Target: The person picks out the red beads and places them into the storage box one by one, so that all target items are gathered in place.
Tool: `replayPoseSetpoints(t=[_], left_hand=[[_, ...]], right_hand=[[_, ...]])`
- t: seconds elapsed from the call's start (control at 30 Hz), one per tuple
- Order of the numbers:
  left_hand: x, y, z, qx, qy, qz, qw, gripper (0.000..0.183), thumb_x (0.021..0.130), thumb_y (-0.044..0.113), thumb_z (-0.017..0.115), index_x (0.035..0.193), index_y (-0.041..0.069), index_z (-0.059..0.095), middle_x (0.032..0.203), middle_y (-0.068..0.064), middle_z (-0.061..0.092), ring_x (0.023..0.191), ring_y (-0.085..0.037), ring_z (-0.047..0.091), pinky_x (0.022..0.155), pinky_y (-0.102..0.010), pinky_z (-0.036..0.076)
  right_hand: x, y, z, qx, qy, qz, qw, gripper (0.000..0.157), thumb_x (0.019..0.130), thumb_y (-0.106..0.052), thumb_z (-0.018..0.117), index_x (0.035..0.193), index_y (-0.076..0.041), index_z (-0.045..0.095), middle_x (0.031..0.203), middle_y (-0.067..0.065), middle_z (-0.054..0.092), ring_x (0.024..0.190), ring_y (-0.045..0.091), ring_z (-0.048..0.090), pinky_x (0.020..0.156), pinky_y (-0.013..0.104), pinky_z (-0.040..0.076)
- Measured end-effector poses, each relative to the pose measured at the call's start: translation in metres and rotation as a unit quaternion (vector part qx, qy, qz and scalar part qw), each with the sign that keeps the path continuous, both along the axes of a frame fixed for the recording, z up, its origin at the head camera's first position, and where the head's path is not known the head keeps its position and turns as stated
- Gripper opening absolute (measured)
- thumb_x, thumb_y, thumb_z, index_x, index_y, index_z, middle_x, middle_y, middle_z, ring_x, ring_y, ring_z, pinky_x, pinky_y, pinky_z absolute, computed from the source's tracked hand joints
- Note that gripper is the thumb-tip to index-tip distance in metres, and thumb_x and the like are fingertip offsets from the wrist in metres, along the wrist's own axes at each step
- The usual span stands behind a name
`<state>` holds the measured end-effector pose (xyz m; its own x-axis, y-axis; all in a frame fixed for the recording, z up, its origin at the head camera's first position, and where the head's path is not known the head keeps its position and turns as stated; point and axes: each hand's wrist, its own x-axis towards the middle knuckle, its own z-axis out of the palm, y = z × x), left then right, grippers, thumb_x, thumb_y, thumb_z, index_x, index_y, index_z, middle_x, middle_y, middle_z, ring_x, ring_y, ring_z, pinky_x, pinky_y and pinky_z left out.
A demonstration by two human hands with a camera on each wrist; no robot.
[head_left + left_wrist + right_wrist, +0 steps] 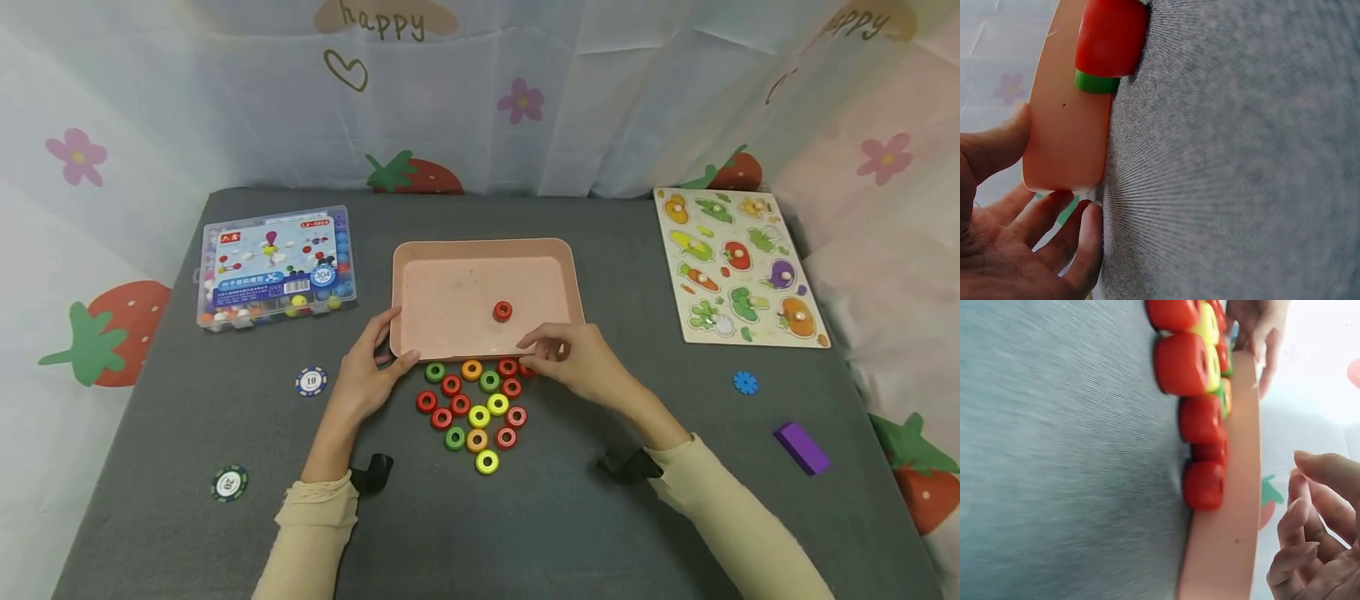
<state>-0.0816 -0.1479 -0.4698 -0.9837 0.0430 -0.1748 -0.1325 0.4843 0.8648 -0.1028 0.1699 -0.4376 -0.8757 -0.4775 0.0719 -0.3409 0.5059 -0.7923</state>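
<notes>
A shallow pink tray lies on the table with one red ring-shaped bead inside. My left hand grips its near left corner, the thumb on the rim and the fingers round the side, as the left wrist view also shows. Just in front of the tray lie several ring beads in red, green, orange and yellow. Over the near right edge hovers my right hand, partly covering a red bead. In the right wrist view its fingers are loosely bent, with nothing visible between thumb and index.
Far left is a clear box of coloured pieces; a board with vegetable pictures lies far right. Poker chips are on the left. A blue disc and a purple block sit on the right.
</notes>
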Motion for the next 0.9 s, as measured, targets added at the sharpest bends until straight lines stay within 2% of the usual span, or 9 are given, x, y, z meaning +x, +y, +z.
replayPoseSetpoints(t=[0.2, 0.37, 0.53, 0.67, 0.9], left_hand=[[0.000, -0.001, 0.000, -0.004, -0.002, 0.002, 1.0000, 0.071, 0.094, 0.026, 0.071, 0.155, 0.026, 0.034, 0.159, -0.014, 0.037, 0.145, -0.030, 0.038, 0.109, -0.048, 0.044], [0.001, -0.001, 0.001, -0.007, 0.003, 0.003, 1.0000, 0.071, 0.094, 0.024, 0.071, 0.156, 0.025, 0.035, 0.159, -0.013, 0.037, 0.145, -0.031, 0.038, 0.109, -0.049, 0.045], [0.000, 0.000, 0.001, -0.005, 0.003, 0.003, 1.0000, 0.071, 0.095, 0.024, 0.071, 0.155, 0.025, 0.035, 0.159, -0.014, 0.038, 0.145, -0.031, 0.038, 0.109, -0.049, 0.045], [0.000, 0.000, 0.000, -0.002, 0.002, 0.000, 1.0000, 0.071, 0.095, 0.024, 0.071, 0.155, 0.025, 0.035, 0.159, -0.014, 0.037, 0.145, -0.031, 0.037, 0.109, -0.050, 0.044], [0.000, 0.000, 0.000, -0.005, -0.003, 0.001, 1.0000, 0.071, 0.095, 0.026, 0.071, 0.156, 0.026, 0.034, 0.159, -0.013, 0.036, 0.145, -0.031, 0.037, 0.110, -0.049, 0.043]], right_hand=[[0.017, 0.015, -0.010, 0.020, -0.028, 0.007, 0.999, 0.026, 0.086, -0.013, 0.080, 0.112, -0.012, 0.076, 0.071, -0.008, 0.064, 0.060, 0.010, 0.056, 0.052, 0.024, 0.045], [0.023, 0.023, -0.019, 0.036, -0.040, 0.008, 0.999, 0.038, 0.086, -0.017, 0.081, 0.123, -0.016, 0.073, 0.075, -0.008, 0.065, 0.059, 0.009, 0.056, 0.051, 0.023, 0.045], [0.027, 0.025, -0.027, 0.035, -0.036, 0.020, 0.999, 0.042, 0.086, -0.016, 0.081, 0.126, -0.015, 0.070, 0.079, -0.007, 0.066, 0.060, 0.007, 0.056, 0.053, 0.023, 0.046], [0.031, 0.024, -0.030, 0.034, -0.024, 0.017, 0.999, 0.038, 0.085, -0.015, 0.082, 0.121, -0.014, 0.072, 0.081, -0.006, 0.066, 0.064, 0.007, 0.057, 0.055, 0.022, 0.047], [0.038, 0.020, -0.031, 0.035, 0.010, 0.007, 0.999, 0.028, 0.080, -0.013, 0.085, 0.107, -0.014, 0.077, 0.098, -0.001, 0.068, 0.072, 0.012, 0.058, 0.061, 0.024, 0.049]])
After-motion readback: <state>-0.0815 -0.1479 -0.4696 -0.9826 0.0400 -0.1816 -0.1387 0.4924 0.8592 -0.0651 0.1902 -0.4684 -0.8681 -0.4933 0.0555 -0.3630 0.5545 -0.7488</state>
